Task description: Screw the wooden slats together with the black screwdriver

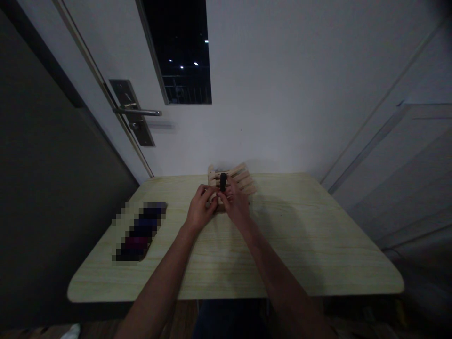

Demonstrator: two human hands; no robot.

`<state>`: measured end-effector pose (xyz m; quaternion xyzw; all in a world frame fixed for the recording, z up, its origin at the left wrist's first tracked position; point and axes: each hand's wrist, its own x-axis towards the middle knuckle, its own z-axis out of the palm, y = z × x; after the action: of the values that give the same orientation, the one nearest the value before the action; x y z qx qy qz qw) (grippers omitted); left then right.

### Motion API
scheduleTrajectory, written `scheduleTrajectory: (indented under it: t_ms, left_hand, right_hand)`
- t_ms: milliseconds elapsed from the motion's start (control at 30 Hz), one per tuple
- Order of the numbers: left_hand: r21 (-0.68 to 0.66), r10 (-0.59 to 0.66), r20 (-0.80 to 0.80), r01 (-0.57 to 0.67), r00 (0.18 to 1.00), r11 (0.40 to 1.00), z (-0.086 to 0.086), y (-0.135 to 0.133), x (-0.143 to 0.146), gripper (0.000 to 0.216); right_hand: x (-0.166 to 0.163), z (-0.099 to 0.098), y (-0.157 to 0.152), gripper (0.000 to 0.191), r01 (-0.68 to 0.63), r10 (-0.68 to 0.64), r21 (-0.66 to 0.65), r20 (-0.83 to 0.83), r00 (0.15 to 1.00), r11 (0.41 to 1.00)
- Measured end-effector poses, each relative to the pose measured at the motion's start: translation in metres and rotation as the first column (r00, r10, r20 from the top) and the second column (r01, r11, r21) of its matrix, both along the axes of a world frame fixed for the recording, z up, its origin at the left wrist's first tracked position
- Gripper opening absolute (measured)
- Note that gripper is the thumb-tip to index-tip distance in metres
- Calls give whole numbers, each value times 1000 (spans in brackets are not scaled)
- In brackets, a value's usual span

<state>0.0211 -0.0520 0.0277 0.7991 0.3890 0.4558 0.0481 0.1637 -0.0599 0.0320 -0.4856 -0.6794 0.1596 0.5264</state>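
Fingers [211,191] flank the upright black peg [223,181] on the wooden rack [244,178].

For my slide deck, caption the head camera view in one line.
Over a pale table, the left hand and right hand meet around a black piece at a slatted wooden rack.

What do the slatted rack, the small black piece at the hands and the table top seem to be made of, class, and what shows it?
Slatted rack: pale unpainted wood, matt; separate light slats show.
Black piece: dark and matt, perhaps plastic or rubber; too small to tell.
Table top: pale yellowish wood-grain surface, smooth, possibly laminate; fine even streaks run along it.
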Motion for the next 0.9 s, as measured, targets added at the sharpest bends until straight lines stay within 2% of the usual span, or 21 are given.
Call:
scheduleTrajectory:
  t_ms: [133, 300, 433, 467, 567, 633, 767, 900]
  left_hand:
    - [1, 1, 3, -1, 1000, 1000, -2, 1, 0, 26]
    - [-13, -9, 3, 9, 1000, 1000, -3, 1, -1, 27]
    - [14, 3, 2, -3, 1000, 1000, -2, 2, 0, 29]
    - [17, 5, 3, -5, 1000, 1000, -3, 2, 0, 28]
    - [4, -2, 1, 2, 1000, 1000, -3, 2, 0, 28]
    - [-5, -9, 1, 9, 1000, 1000, -3, 2, 0, 27]
    - [-15, -7, 3, 7, 1000, 1000, -3, 2, 0, 26]
    - [-18, -9, -1, 9, 1000, 1000, -2, 1, -1, 25]
  right_hand:
    - [-1, 0, -1, 42, -3, 3, 30, 8, 1000, 1000]
    - [-1, 2, -2, 17, 14, -15, 30, 52, 999, 999]
    - [-1, 2, 0, 14, 36, -39, 40, 67, 997, 999]
    - [-1, 2, 0, 17, 29, -30, 27, 38, 999, 999]
    - [-2, 3, 0, 47, -29, 28, -6, -93, 995, 1000]
    - [-3, 3, 0, 60, -63, 63, 10, -149, 987, 998]
    - [-3, 4, 0, 57, -99, 109, 71, -155, 982, 993]
    - [0, 9, -3, 61, -92, 96, 36, -122, 988, 995]
